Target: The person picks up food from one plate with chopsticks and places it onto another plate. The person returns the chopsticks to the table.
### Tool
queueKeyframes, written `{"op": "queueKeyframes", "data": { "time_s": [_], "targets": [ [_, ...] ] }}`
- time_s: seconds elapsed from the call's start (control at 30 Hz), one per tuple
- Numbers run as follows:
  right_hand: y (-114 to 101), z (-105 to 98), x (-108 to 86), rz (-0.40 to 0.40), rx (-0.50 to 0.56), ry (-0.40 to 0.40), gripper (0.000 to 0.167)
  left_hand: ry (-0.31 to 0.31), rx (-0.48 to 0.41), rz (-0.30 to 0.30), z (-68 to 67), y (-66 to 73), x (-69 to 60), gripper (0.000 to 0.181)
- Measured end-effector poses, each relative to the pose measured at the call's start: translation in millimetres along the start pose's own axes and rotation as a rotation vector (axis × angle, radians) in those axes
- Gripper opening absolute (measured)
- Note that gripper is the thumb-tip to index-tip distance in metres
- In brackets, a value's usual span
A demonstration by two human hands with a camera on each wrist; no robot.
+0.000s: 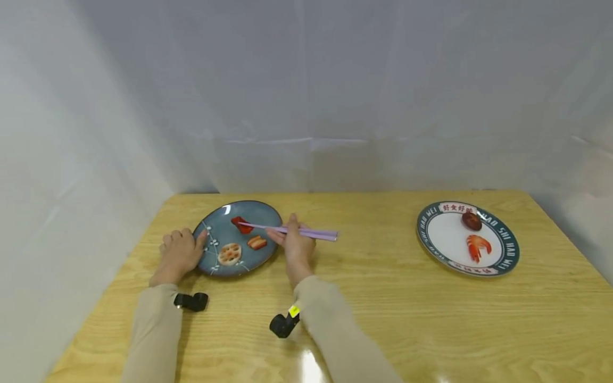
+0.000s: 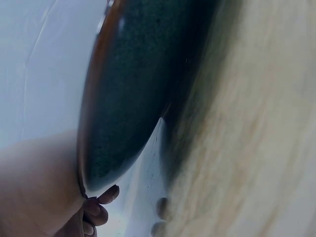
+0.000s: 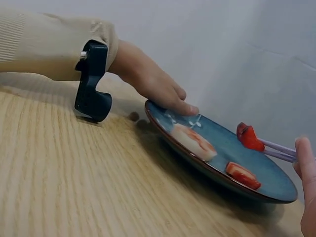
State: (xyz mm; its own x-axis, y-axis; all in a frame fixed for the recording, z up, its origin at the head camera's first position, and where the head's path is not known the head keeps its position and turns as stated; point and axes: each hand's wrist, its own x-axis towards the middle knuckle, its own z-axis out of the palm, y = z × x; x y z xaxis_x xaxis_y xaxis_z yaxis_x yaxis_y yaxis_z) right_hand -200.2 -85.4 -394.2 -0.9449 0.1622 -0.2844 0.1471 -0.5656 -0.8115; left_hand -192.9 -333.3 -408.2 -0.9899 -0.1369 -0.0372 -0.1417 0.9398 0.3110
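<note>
My left hand [image 1: 179,254] holds the left rim of a blue plate [image 1: 258,213], its thumb over the edge. In the left wrist view, fingertips show just past the plate's underside. My right hand [image 1: 299,249] grips a pair of purple chopsticks [image 1: 320,234] over the plate's right side. Their tips are at a red pepper piece [image 3: 251,139]; whether it is lifted off the plate I cannot tell. On the same plate lie a lotus root slice [image 1: 230,255] and a striped red-and-tan piece [image 1: 257,242], perhaps pork belly.
A white plate with a dark green lettered rim [image 1: 510,250] stands to the right. It bears a brown mushroom-like piece [image 1: 471,221] and an orange shrimp [image 1: 476,248]. The wooden table [image 1: 373,298] backs onto a pale curtain [image 1: 354,96]. Black wrist cameras [image 1: 193,302] hang at both sleeves.
</note>
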Motion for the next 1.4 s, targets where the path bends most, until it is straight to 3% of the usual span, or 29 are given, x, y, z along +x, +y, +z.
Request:
{"op": "queueKeyframes", "data": {
  "time_s": [0.27, 0.67, 1.4],
  "targets": [
    [13, 3, -2.5, -0.075, 0.069, -0.041, 0.022, -0.002, -0.007, -0.009, 1.9, 0.2, -1.9, 0.069],
    [9, 0, -0.3, -0.203, 0.113, -0.004, 0.021, 0.002, 0.0, -0.007, 3.6, 0.3, -2.9, 0.069],
    [-3, -25, 13.5, -0.19, 0.058, 0.011, 0.021, 0.003, 0.0, -0.004, -0.5, 1.8, -1.9, 0.066]
  ]
}}
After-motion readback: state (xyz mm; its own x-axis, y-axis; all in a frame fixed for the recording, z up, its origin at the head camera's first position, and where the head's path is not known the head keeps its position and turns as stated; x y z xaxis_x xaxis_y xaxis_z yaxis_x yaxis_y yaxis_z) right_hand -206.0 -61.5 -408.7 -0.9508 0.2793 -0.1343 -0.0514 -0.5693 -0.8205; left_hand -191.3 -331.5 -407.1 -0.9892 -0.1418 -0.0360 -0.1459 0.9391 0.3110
